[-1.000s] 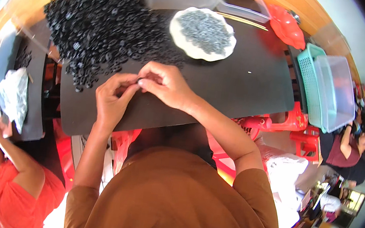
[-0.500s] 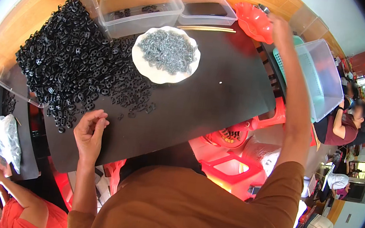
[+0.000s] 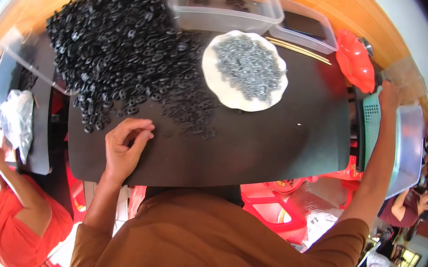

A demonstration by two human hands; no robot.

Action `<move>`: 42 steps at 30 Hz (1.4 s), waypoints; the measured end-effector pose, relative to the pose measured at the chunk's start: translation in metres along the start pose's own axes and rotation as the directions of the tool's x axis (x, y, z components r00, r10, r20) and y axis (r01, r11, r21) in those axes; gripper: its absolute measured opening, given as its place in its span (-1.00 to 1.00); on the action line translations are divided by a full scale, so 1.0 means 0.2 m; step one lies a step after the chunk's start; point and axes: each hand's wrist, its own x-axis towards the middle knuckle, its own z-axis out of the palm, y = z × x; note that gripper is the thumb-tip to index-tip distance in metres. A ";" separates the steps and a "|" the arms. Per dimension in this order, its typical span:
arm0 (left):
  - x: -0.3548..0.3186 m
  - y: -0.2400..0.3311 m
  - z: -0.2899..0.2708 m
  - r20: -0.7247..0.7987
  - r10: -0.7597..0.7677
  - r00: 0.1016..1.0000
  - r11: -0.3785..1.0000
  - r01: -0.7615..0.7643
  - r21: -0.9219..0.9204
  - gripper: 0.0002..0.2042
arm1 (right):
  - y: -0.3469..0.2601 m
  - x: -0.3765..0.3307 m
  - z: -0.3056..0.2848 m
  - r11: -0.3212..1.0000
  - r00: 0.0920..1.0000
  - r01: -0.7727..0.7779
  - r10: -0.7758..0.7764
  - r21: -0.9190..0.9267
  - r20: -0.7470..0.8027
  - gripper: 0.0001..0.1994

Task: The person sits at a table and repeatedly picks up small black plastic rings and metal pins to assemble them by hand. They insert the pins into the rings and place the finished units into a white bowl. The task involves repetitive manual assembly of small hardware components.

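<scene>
My left hand (image 3: 126,146) is above the near left of the dark table, palm side inward. Its fingers are curled, thumb tip close to the forefinger, and I see nothing between them. Just beyond it spreads a big heap of small black plastic pieces with holes (image 3: 123,42). My right hand (image 3: 389,95) reaches far right, to the far end of a turquoise perforated basket (image 3: 371,118), past the red scalloped bowl (image 3: 355,63). Its fingers are hard to make out. Between the hands stands a white scalloped plate (image 3: 210,82) piled with small shiny metal pieces (image 3: 249,66).
Clear plastic bins (image 3: 228,20) line the table's far side, with chopsticks (image 3: 301,51) lying before them. A clear bin (image 3: 409,152) stands beyond the basket. A tiny white bit (image 3: 299,125) lies on the table (image 3: 255,149). Red stools (image 3: 278,216) stand below. Other people sit left and right.
My right hand has gone from the red bowl's rim to the far end of the turquoise basket. The view has shifted, so the table's contents appear farther right. My left hand's fingers have loosened slightly.
</scene>
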 end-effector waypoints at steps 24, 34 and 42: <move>-0.01 0.03 -0.07 0.266 0.322 0.909 0.776 -0.414 0.476 -0.80 | -1.48 -0.94 -1.39 0.004 0.781 0.600 -0.220 0.800 -0.585 -0.91; 0.07 0.02 0.02 0.337 0.311 0.889 0.742 -0.449 0.498 -0.83 | -1.70 -1.11 -1.45 -0.034 0.715 0.675 -0.217 0.737 -0.664 -0.87; 0.13 0.02 0.10 0.355 0.374 0.857 0.688 -0.513 0.513 -0.91 | -1.50 -0.75 -1.32 0.269 0.810 0.585 -0.153 0.765 -0.566 -0.86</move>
